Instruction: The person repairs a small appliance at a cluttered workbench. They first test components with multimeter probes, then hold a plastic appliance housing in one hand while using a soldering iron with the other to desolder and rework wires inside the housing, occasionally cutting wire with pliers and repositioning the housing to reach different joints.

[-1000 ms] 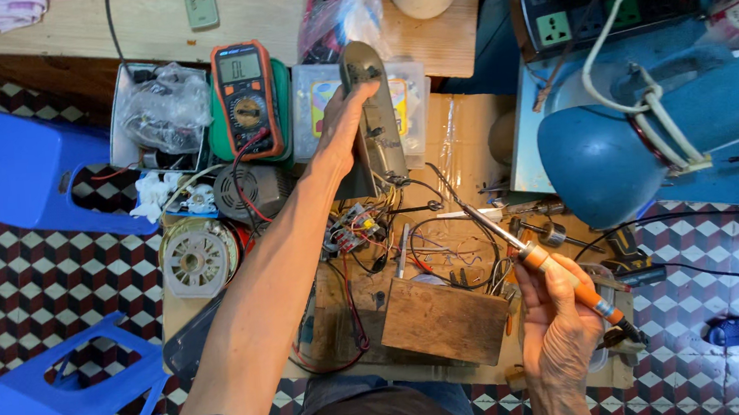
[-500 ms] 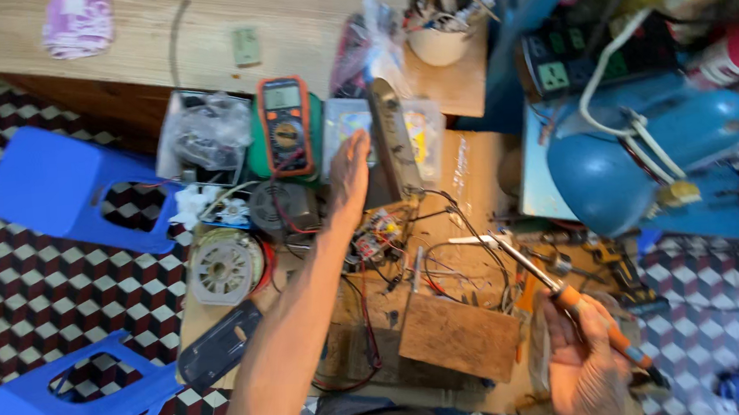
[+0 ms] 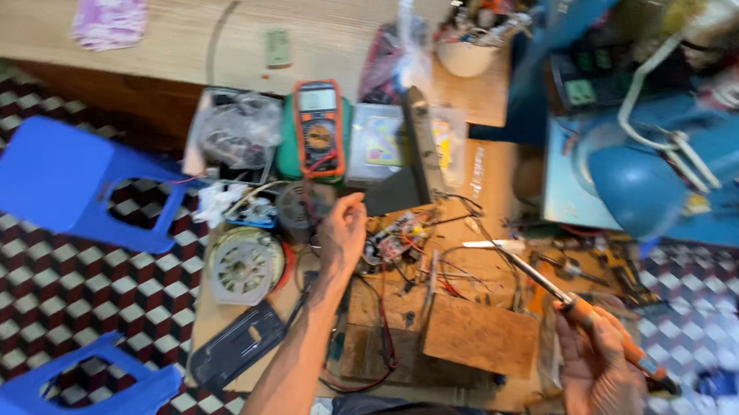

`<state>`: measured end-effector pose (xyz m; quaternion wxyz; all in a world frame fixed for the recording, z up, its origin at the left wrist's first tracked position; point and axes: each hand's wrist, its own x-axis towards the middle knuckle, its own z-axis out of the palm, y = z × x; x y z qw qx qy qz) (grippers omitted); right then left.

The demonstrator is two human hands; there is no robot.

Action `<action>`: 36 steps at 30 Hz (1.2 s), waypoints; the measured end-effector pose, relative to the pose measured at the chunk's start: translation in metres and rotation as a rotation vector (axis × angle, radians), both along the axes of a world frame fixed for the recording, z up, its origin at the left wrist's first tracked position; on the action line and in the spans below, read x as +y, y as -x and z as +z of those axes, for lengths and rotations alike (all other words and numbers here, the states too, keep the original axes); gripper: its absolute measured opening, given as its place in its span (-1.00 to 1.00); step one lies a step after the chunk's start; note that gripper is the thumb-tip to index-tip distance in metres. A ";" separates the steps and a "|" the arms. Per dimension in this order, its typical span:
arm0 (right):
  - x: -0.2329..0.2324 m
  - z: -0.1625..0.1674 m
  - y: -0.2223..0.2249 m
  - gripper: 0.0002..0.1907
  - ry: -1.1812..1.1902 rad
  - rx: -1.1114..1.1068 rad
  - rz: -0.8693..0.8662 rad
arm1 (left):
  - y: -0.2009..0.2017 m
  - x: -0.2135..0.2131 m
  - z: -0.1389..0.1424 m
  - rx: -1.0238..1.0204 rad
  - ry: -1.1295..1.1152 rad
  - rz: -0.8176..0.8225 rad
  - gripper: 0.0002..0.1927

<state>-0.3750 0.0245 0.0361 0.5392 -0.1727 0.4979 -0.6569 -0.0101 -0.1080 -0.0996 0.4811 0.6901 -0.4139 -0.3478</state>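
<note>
Soldering iron (image 3: 561, 298) in right hand (image 3: 598, 370), fingers wrapped; left hand (image 3: 341, 232) loosely curled, empty.

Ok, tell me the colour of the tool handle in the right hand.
Orange, seen in the head view: the soldering iron handle.

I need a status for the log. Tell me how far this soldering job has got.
Mid-job, it seems. Done: the circuit board lies bare on the wooden bench, loose wires spread around it. In hand: the right hand holds the soldering iron, tip off the board; the left hand hovers beside the board. Left: no joint being touched; the multimeter lies unused.
</note>
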 end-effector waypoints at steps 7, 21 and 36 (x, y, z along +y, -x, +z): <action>0.031 0.033 0.022 -0.67 -0.117 0.088 -0.301 | 0.044 0.043 0.037 0.268 -0.144 -0.146 -0.66; 0.028 0.031 0.151 -0.60 0.012 0.158 -0.352 | 0.130 0.149 0.064 0.164 -0.186 -0.027 -0.66; 0.014 0.015 0.222 -0.65 0.000 -0.105 -0.167 | 0.273 0.149 0.100 0.119 -0.113 -0.057 -0.63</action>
